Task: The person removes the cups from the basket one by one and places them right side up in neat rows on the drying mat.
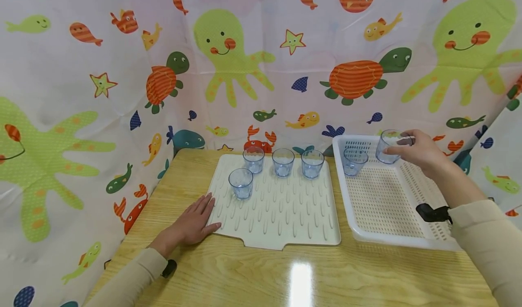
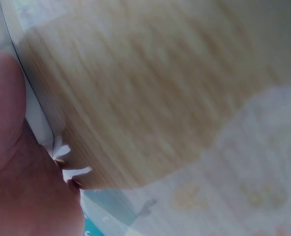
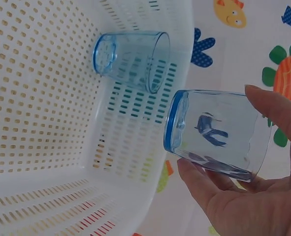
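Observation:
My right hand (image 1: 420, 150) grips a clear bluish drinking glass (image 3: 216, 132) by its sides, thumb on one side and fingers on the other, over the back of a white plastic basket (image 1: 354, 225). A second glass (image 3: 133, 59) stands inside the basket at its back left corner. My left hand (image 1: 195, 220) lies flat at the left edge of a cream ribbed draining mat (image 1: 281, 216), fingers on its rim. On the mat, three glasses stand in a row along the back, among them the middle glass (image 1: 283, 163), and another glass (image 1: 241, 184) stands in front at the left.
The mat and basket sit side by side on a wooden table (image 1: 228, 275). Behind and to the left hangs a white curtain (image 1: 253, 39) printed with sea animals, close to the table's back edge. The basket's perforated walls rise around its floor.

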Tool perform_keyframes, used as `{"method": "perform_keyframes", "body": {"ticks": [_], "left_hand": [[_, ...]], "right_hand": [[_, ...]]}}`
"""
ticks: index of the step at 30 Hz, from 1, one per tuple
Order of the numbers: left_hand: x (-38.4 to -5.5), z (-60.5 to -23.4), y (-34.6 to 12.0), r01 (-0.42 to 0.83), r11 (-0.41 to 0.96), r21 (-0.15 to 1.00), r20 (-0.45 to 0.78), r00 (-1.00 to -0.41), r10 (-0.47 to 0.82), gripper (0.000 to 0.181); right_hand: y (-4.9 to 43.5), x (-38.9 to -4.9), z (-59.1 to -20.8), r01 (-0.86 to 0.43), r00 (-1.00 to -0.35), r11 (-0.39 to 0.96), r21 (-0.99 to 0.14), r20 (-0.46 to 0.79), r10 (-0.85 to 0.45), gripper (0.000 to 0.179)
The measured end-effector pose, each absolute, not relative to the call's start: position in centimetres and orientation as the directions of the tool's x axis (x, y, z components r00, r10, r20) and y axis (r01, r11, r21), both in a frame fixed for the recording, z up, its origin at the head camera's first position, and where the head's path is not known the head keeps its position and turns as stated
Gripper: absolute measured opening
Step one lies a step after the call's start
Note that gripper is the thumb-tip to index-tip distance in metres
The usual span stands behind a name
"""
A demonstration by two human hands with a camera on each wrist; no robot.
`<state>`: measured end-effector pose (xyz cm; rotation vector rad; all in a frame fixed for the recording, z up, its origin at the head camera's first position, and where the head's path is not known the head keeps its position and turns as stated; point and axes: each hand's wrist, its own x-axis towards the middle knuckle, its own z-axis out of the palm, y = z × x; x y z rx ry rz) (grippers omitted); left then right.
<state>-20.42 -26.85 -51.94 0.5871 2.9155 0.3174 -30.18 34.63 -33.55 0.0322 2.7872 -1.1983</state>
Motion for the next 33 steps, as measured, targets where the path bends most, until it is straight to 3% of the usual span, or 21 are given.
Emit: {"method": "perform_keyframes", "body": {"ticks": [33], "left_hand": [[-20.4, -51.8, -26.6, 0.358, 0.908, 0.217, -0.117, -0.914, 0.388, 0.088]], "right_hand": [[32.2, -26.2, -33.0, -0.011, -0.993, 0.672, -0.74, -0.072, -0.095, 0.097]]}}
